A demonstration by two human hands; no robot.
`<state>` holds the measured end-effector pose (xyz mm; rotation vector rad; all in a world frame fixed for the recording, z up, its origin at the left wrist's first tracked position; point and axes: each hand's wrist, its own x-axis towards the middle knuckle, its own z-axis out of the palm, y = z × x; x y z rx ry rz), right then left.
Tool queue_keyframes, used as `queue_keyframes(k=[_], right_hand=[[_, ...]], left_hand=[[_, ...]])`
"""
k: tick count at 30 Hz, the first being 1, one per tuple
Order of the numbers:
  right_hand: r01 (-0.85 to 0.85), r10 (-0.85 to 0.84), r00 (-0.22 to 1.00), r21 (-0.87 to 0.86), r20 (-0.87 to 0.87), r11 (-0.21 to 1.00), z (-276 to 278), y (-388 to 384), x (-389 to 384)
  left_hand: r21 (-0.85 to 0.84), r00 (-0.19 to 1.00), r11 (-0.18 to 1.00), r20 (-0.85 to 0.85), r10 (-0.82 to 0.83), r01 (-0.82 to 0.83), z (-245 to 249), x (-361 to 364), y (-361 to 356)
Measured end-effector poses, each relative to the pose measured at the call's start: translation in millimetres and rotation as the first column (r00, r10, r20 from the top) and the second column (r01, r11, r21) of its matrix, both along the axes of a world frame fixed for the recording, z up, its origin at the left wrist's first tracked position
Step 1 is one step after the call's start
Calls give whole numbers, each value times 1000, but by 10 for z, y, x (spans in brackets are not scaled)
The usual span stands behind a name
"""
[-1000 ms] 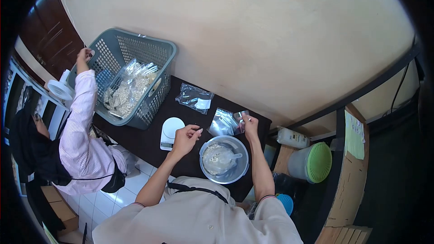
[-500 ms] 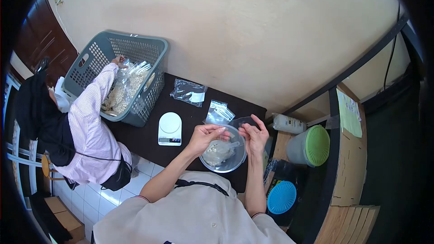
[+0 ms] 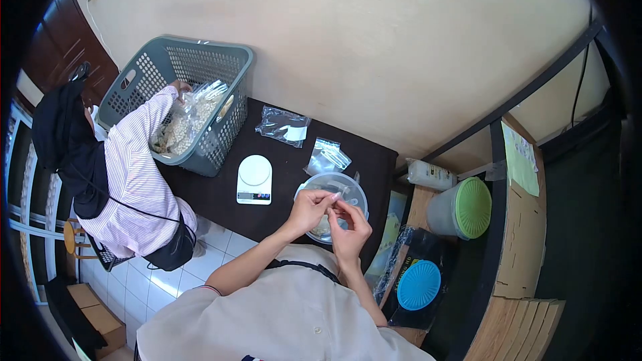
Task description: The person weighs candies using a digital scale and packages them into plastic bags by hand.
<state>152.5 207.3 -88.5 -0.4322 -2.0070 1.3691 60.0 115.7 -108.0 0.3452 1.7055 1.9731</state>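
Both hands meet over a clear round tub (image 3: 362,195) at the table's front edge. My left hand (image 3: 309,215) pinches a small clear plastic bag (image 3: 344,188), of which only a little shows above the fingertips. Thumb and fingers of my right hand (image 3: 350,232) are closed at the same bag, close against the left fingers. Pale pieces lie inside the tub, mostly hidden by my hands. Just beyond the tub are flat clear zip bags (image 3: 326,156). To its left stands a white kitchen scale (image 3: 255,180).
Another clear plastic packet (image 3: 283,126) lies farther back on the dark table (image 3: 221,202). A grey basket (image 3: 227,135) holds bagged pale pieces, and a co-worker (image 3: 137,167) reaches into it. At right are a green-lidded container (image 3: 447,212), a blue lid (image 3: 418,285) and a cardboard panel (image 3: 523,241).
My right hand has moved left and inward with the clear plastic, and now its fingertips meet those of my left hand. The view has shifted slightly.
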Motion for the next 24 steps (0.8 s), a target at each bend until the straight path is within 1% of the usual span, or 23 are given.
queue_keyframes(k=[2, 3, 5, 6, 8, 9, 11, 13, 15, 16, 18, 20, 22, 24], right_hand=[[14, -14, 1000, -31, 2, 999, 36, 25, 12], [13, -13, 1000, -33, 1, 999, 34, 46, 14], [65, -66, 998, -69, -11, 995, 20, 106, 1], [64, -64, 998, -67, -10, 996, -2, 142, 10], [70, -72, 997, -166, -7, 984, -67, 191, 11], [65, -71, 997, -203, -26, 977, -92, 197, 4], [54, -61, 998, -214, -29, 975, -120, 207, 30], [41, -49, 998, -227, -28, 973, -122, 215, 45], [-20, 12, 1000, -334, -28, 942, -106, 230, 82], [-21, 15, 1000, -336, -22, 942, -97, 244, 98], [-132, 115, 991, -470, -64, 873, -79, 280, 122], [-131, 121, 991, -473, -52, 871, -86, 300, 142], [-178, 143, 984, -470, -111, 865, -105, 320, 160], [-197, 152, 980, -488, -130, 850, -103, 334, 182]], left_hand=[[68, 989, 991, 84, -120, 114, 129, 12, -39], [66, 989, 991, 84, -118, 113, 212, 16, -60], [101, 947, 977, 246, -208, 188, 360, 5, -79], [103, 947, 977, 246, -206, 186, 351, 8, -78], [81, 961, 965, 110, -255, 247, 314, 0, -89], [82, 961, 966, 108, -253, 246, 278, -12, -89], [56, 963, 962, -5, -268, 268, 200, -1, -91], [55, 961, 960, 16, -277, 276, 258, -15, -123], [51, 957, 957, 45, -286, 284, 289, -15, -156], [73, 955, 953, 20, -295, 293, 292, -17, -165], [94, 954, 950, 0, -300, 299, 316, -16, -185], [18, 955, 958, -83, -284, 287, 363, -18, -195], [30, 951, 954, -92, -296, 300, 371, -29, -192], [42, 947, 949, -94, -308, 313, 411, -21, -213]])
